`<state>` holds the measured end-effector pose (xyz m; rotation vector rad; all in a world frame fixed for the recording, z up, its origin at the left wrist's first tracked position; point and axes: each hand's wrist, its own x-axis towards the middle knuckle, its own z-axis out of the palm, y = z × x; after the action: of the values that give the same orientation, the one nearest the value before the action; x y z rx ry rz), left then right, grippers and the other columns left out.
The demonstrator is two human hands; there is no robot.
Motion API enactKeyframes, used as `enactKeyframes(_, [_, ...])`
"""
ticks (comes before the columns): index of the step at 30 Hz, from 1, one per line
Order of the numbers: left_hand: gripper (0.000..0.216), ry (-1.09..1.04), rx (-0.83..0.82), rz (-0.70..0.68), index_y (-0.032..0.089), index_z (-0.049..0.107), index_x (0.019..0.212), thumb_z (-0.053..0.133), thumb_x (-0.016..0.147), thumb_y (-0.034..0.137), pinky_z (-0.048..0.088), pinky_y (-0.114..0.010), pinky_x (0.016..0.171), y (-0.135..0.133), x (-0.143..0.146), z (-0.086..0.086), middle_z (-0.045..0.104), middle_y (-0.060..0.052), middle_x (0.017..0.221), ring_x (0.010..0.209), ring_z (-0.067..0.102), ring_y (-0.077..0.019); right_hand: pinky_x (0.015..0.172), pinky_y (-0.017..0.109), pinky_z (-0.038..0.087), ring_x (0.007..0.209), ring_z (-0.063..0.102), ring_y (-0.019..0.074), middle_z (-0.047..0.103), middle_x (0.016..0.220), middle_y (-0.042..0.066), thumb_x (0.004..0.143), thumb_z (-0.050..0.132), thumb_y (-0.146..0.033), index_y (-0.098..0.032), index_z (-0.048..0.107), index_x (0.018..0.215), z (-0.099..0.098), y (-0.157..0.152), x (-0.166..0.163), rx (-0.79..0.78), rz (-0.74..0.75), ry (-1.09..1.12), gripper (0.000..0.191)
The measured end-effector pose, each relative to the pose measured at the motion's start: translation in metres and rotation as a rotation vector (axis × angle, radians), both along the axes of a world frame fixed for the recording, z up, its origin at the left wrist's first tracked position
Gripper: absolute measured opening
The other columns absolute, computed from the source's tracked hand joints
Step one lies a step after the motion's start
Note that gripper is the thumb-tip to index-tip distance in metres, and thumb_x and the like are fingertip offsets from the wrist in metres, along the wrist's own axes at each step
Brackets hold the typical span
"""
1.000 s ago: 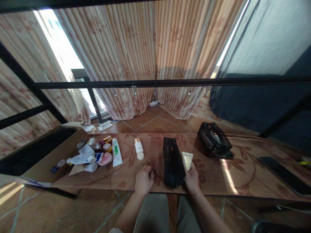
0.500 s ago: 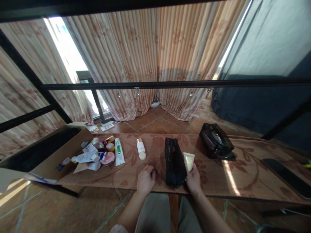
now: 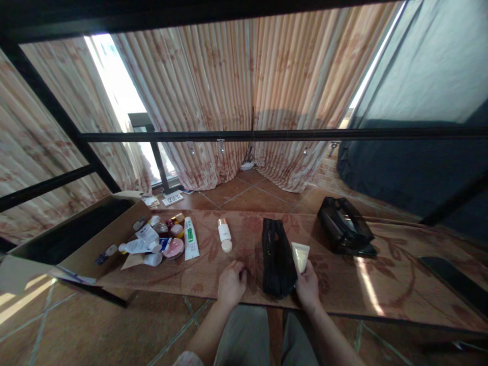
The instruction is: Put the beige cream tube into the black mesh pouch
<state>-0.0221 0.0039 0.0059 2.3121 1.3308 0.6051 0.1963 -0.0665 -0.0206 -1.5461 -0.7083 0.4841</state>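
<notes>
My right hand (image 3: 308, 288) grips a pale yellow squeeze tube (image 3: 301, 254) by its lower part, with the flat crimped end pointing away from me. The tube stands beside the right side of a black mesh pouch (image 3: 279, 284), which sits with its long top opening between my hands. My left hand (image 3: 232, 284) rests on the table edge left of the pouch, its fingers curled in and nothing visible in them. Beyond it lie a white bottle with a copper-coloured end (image 3: 224, 231) and a round cream-coloured piece (image 3: 226, 246) touching it.
A white-and-green toothpaste tube (image 3: 191, 241) lies left, beside a heap of cosmetics including a pink round case (image 3: 174, 248). An open cardboard box (image 3: 110, 231) stands at the far left. At right are a second black pouch (image 3: 345, 229) and a dark phone (image 3: 453, 279).
The whole view has shifted slightly, so everything appears a little farther right. My right hand still grips the tube by the pouch, and my left hand stays curled on the table.
</notes>
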Motion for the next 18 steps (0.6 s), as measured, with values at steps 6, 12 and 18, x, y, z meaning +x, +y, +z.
enactKeyframes(6, [0.015, -0.005, 0.003, -0.003, 0.020, 0.058, 0.085, 0.044, 0.086, 0.015, 0.038, -0.023, 0.075, 0.0000, -0.0007, -0.0015, 0.058, -0.002, 0.087, 0.083, 0.056, -0.0139, 0.064, 0.027, 0.045, 0.071, 0.057, 0.0173, 0.068, 0.086, 0.004, 0.072, 0.061, -0.059, -0.015, 0.059, 0.101, -0.0010, -0.0010, 0.0004, -0.008, 0.006, -0.002, 0.053])
enactKeyframes(12, [0.015, -0.014, 0.005, -0.002, 0.020, 0.058, 0.083, 0.044, 0.086, 0.015, 0.038, -0.023, 0.074, 0.0001, -0.0011, -0.0021, 0.058, -0.002, 0.087, 0.082, 0.056, -0.0137, 0.064, 0.027, 0.044, 0.073, 0.058, 0.0184, 0.069, 0.083, 0.004, 0.072, 0.059, -0.061, -0.015, 0.061, 0.100, 0.0031, -0.0011, -0.0010, -0.014, -0.009, -0.032, 0.054])
enactKeyframes(18, [0.015, -0.021, 0.014, -0.014, 0.020, 0.058, 0.083, 0.044, 0.086, 0.015, 0.038, -0.023, 0.073, 0.0008, -0.0011, -0.0032, 0.057, -0.002, 0.086, 0.081, 0.055, -0.0137, 0.064, 0.028, 0.044, 0.071, 0.058, 0.0192, 0.068, 0.076, 0.004, 0.070, 0.059, -0.063, -0.014, 0.064, 0.097, 0.0056, -0.0005, -0.0017, -0.004, -0.040, -0.051, 0.056])
